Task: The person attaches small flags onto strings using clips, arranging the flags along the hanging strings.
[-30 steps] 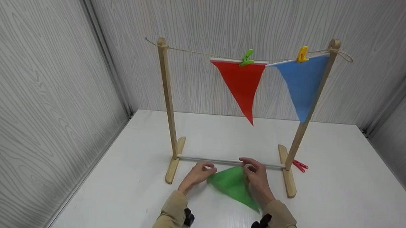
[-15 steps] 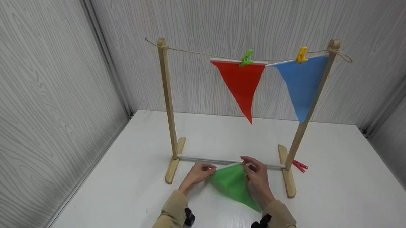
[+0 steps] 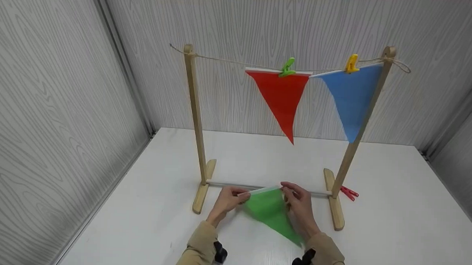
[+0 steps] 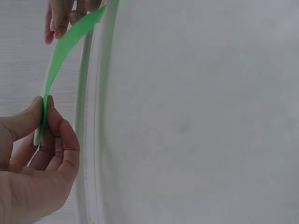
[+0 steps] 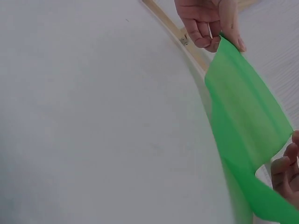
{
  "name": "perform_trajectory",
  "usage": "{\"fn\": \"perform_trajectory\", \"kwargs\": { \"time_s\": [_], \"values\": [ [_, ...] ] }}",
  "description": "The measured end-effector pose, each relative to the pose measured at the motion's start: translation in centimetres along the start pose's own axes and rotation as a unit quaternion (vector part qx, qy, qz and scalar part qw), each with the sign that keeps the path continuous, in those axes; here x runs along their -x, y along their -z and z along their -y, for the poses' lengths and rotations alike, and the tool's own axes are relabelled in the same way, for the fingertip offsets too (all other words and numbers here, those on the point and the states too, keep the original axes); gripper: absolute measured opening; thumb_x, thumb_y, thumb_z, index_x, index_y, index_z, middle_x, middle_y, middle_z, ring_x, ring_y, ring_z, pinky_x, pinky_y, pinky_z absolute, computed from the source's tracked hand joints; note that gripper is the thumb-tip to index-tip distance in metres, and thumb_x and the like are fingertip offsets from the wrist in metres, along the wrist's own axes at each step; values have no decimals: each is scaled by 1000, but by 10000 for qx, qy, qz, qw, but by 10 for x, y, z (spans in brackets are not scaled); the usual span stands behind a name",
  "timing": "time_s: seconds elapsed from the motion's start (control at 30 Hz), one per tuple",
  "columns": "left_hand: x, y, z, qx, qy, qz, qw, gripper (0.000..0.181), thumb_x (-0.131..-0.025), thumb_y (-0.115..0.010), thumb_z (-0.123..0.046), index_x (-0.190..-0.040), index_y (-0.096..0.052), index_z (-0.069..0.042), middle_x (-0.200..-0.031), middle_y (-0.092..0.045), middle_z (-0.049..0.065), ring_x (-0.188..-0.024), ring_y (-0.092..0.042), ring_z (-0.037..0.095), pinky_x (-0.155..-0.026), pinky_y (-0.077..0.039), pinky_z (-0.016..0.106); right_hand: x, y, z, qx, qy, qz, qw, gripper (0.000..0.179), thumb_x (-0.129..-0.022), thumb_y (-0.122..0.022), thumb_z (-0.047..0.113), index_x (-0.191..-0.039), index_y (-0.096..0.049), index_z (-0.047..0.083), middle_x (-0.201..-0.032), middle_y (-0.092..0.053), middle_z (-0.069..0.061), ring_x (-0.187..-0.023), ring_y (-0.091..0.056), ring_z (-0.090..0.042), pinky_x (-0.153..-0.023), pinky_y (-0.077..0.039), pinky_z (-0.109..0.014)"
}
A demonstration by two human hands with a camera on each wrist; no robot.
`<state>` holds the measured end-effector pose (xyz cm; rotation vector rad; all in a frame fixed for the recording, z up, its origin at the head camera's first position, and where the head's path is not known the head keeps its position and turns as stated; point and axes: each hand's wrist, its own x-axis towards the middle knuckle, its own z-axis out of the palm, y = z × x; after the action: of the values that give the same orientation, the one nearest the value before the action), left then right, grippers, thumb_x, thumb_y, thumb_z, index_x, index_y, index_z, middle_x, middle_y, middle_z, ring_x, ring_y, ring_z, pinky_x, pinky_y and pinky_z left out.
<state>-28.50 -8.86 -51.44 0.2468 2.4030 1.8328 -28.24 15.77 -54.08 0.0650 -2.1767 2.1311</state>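
Observation:
A green triangular pennant with a white strip along its top edge is stretched between both hands, its tip pointing toward the right forearm. My left hand pinches the left end of the white edge between thumb and fingers; the left wrist view shows this left hand gripping the pennant closely. The right end is pinched by my right hand. In the right wrist view the pennant hangs bent between the left hand and the right hand.
Behind the hands stands a wooden frame with a low crossbar. On its string hang a red pennant under a green clip and a blue pennant under a yellow clip. A red clothespin lies by the right foot.
The pennant's white top edge has tilted up into view between the hands. My left hand has shifted slightly upward, while the right hand has barely moved.

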Motion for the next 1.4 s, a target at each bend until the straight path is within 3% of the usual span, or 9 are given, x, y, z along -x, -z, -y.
{"fn": "perform_trajectory", "kwargs": {
  "time_s": [0.2, 0.43, 0.63, 0.77, 0.9, 1.07, 1.4],
  "values": [
    [1, -2, -2, -10, -78, -85, 9999, 22, -95, -70, -14, -104, -74, 6, -91, -74, 13, -76, -61, 5, -77, -57, 32, -3, -3, 5, 158, -403, -9, 9991, 31, -100, -64, 25, -127, -68, 9, -103, -65, -4, -76, -51, -14, -60, -43, -20],
    [2, -4, -6, -36, -153, -197, 9997, 26, -93, -72, -17, -111, -73, 2, -101, -73, 15, -83, -61, 8, -76, -54, 26, -8, -1, 9, 648, -348, 5, 9973, 33, -100, -64, 25, -129, -66, 7, -110, -61, -7, -83, -54, -17, -59, -44, -21],
    [0, -6, -5, -25, -271, -328, 9991, 24, -92, -72, -12, -112, -73, 3, -107, -72, 19, -82, -55, 9, -70, -44, 19, -7, -1, 14, 363, -454, 126, 9982, 23, -101, -62, 21, -115, -68, 5, -96, -57, -3, -71, -48, -12, -58, -41, -22],
    [-3, -7, -3, 304, -305, -418, 9982, 22, -92, -71, -6, -110, -72, 7, -102, -72, 22, -77, -53, 10, -68, -43, 20, -6, 1, 17, 83, -380, 246, 9989, 21, -101, -62, 19, -112, -67, 2, -89, -56, -2, -68, -47, -12, -55, -39, -23],
    [-5, -6, 0, 659, -252, -595, 9957, 24, -92, -72, -9, -109, -72, 8, -89, -73, 13, -75, -57, 8, -72, -48, 22, -5, 7, 22, -40, -68, 215, 9997, 23, -100, -62, 15, -115, -67, -2, -85, -57, -3, -63, -46, -11, -51, -37, -22],
    [-5, -5, 1, 887, -164, -759, 9930, 27, -92, -73, -16, -107, -71, 7, -82, -70, -4, -77, -62, 7, -77, -53, 27, 1, 26, 29, -16, 243, -378, 9990, 27, -99, -64, 15, -119, -66, -3, -89, -60, 1, -65, -49, -10, -51, -40, -19],
    [-4, -2, 2, 1138, -119, -771, 9904, 27, -94, -72, -18, -106, -71, 7, -85, -71, -5, -80, -65, 5, -79, -54, 24, 16, 81, 30, -365, 684, -1842, 9798, 30, -98, -66, 15, -118, -66, -7, -83, -66, 4, -60, -53, -10, -48, -44, -17]
  ]
}}
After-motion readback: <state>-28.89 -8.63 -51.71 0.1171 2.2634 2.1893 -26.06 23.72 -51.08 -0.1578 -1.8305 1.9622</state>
